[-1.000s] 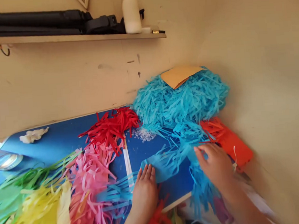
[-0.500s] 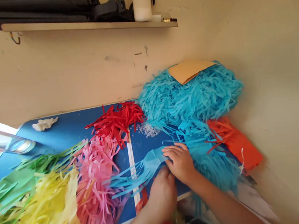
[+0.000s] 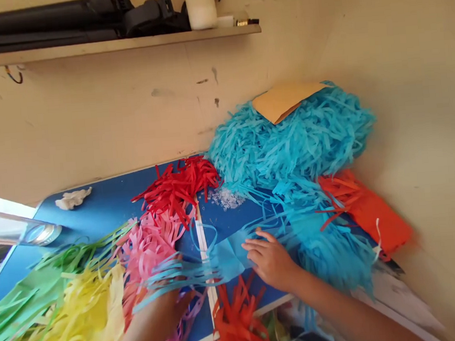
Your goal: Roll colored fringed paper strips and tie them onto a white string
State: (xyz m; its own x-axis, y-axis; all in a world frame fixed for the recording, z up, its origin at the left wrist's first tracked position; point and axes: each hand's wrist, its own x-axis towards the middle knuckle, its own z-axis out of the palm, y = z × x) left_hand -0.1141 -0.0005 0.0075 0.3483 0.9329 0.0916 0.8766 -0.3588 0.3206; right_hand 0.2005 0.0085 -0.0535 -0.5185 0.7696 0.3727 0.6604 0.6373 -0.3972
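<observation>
My right hand (image 3: 271,259) lies flat, fingers stretched, on a light blue fringed paper piece (image 3: 222,255) spread on the blue table (image 3: 108,206). My left hand (image 3: 175,303) is low down, mostly under the blue and pink strips, so its fingers are hidden. The blue strips fan out leftward over the pink fringe pile (image 3: 151,250). A large heap of blue shredded paper (image 3: 288,139) rises just behind my right hand.
Red strips (image 3: 177,187), green fringe (image 3: 35,280) and yellow fringe (image 3: 74,319) cover the table's left. Orange paper (image 3: 368,209) lies by the right wall; orange strips (image 3: 239,319) sit at the front edge. A brown card (image 3: 283,100) tops the blue heap. A shelf (image 3: 123,42) hangs above.
My left hand has slid left and down, going under the strips. The blue fringed piece has spread out flatter to the left. My right hand stays pressed on it, fingers now straighter.
</observation>
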